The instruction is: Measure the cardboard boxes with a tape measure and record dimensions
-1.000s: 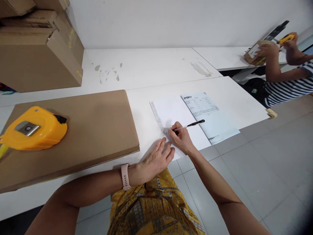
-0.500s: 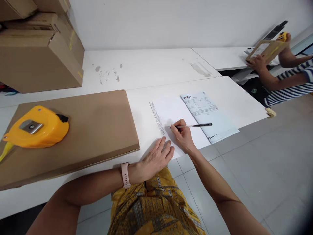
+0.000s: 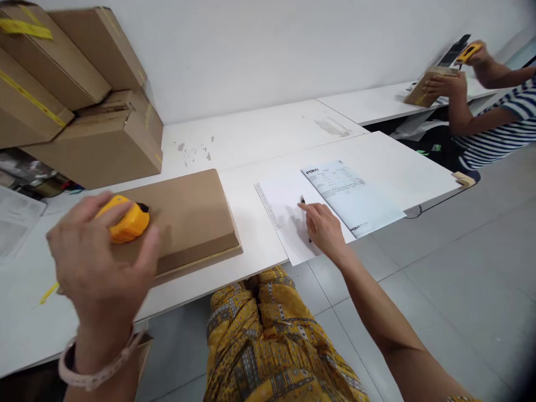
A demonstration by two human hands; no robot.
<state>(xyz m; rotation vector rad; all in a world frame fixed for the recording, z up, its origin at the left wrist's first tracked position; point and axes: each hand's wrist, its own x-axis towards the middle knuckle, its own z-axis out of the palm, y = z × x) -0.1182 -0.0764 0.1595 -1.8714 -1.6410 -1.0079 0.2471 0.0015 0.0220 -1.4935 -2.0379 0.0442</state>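
My left hand [image 3: 98, 254] is raised over the near left of the white table [image 3: 251, 139], fingers spread and open. It hovers just short of the yellow tape measure [image 3: 128, 220], which lies on a flat brown cardboard box [image 3: 192, 218]. My right hand [image 3: 325, 229] lies flat on a white sheet of paper [image 3: 285, 204], fingers stretched out. A pen [image 3: 303, 202] lies on the sheet under those fingers, with its tip showing beyond them. A printed form [image 3: 349, 195] lies just to the right of the sheet.
Several cardboard boxes [image 3: 84, 111] are stacked against the wall at the back left. Papers [image 3: 14, 220] lie at the far left edge. At the far right, another person in a striped shirt [image 3: 498, 137] holds a small box [image 3: 427, 84] and a yellow tool [image 3: 468, 53].
My left hand lifted off the table beside the sheet and swung left to the tape measure. My right hand stopped writing and the pen now lies flat under it. The view shifted left.
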